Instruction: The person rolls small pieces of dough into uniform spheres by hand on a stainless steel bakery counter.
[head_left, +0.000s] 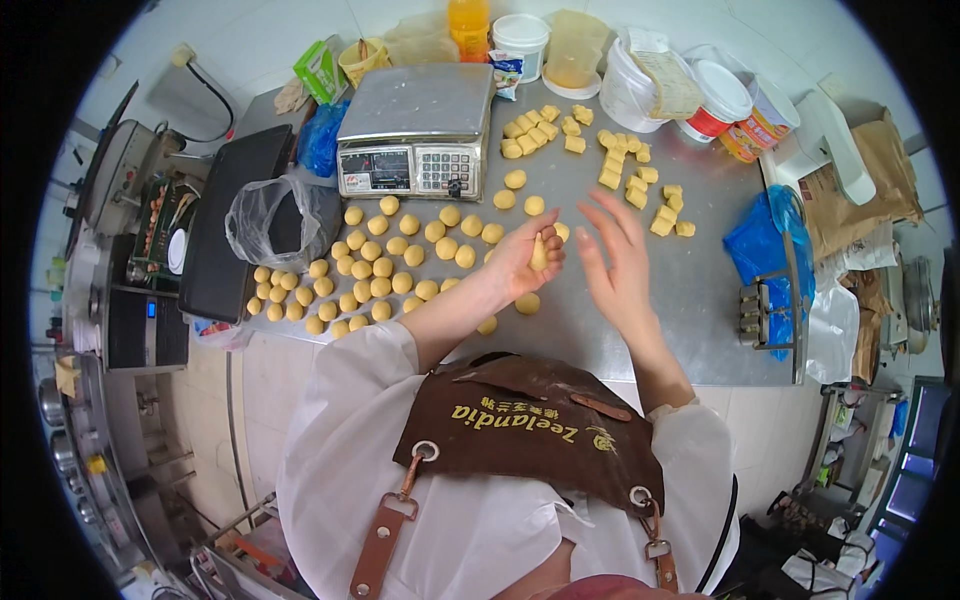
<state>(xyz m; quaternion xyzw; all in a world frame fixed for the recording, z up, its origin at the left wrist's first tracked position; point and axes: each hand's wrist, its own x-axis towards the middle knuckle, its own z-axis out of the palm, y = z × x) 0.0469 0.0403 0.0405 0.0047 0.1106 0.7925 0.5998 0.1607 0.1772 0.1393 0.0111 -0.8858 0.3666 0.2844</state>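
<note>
One high view, tipped downward

From afar I watch through the left head-worn fisheye. It looks down and forward from just above the brown apron [535,440], with the left hand [522,258] and right hand [614,258] near mid-frame, reaching across the steel table [690,310] to the wall [270,35].

I stand in a bakery kitchen: my stainless-steel worktable [690,310] bears many dough balls [383,267], a digital weighing scale [415,110] and a black baking tray [205,250].
</note>
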